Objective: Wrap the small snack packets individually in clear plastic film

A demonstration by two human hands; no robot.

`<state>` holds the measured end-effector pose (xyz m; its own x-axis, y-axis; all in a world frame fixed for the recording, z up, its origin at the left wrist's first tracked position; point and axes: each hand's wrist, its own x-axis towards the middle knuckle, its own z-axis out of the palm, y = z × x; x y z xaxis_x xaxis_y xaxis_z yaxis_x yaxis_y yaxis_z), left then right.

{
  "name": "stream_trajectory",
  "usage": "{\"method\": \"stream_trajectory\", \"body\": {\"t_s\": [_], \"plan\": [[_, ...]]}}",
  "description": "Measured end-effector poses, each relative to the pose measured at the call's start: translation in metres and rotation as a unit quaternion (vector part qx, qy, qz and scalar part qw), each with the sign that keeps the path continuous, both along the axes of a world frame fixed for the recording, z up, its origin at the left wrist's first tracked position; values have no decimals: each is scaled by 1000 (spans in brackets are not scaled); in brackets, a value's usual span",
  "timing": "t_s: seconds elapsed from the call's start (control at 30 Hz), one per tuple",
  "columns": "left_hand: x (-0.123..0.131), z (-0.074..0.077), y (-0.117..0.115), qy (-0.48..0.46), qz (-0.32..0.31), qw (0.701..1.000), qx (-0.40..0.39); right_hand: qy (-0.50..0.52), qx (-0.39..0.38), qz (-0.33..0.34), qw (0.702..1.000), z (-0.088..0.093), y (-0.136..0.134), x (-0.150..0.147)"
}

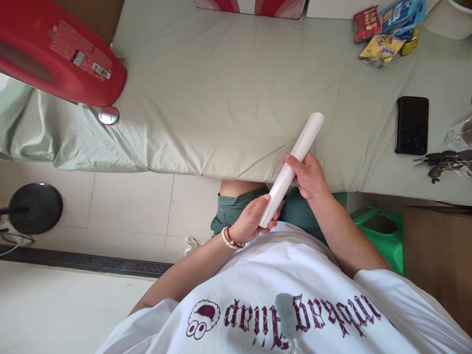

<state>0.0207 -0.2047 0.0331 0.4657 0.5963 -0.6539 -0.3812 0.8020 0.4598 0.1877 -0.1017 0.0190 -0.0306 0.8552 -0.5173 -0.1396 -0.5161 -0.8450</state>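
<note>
A slim white roll (303,142), smooth and slightly glossy like plastic film, is held at a slant in front of my body. Its upper end leans to the right over the cloth-covered table. Around its lower end my left hand (256,216) is closed, thumb on top, with beaded bracelets at the wrist. My right hand (308,176) grips the roll near its middle, thumb across it and fingers beneath. What the roll's far side looks like is hidden.
Pale green cloth covers the table (221,88). A red jug (81,59) lies at the left beside a round silvery object (108,116). At the right are snack packets (383,44), a black phone (412,125) and keys (438,162). A green stool (394,246) stands below.
</note>
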Motion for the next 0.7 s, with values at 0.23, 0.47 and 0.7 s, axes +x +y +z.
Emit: {"method": "stream_trajectory", "body": {"t_s": [0.23,0.47,0.7], "plan": [[3,-1,-1,61,12,998,15,-16,-6,-19,1000,-2,-2,-4],[6,-3,-1,82,8,996,18,-15,-12,-25,1000,-2,-3,-7],[13,-6,-5,122,15,991,51,-5,-4,49,999,6,-10,-3]]}}
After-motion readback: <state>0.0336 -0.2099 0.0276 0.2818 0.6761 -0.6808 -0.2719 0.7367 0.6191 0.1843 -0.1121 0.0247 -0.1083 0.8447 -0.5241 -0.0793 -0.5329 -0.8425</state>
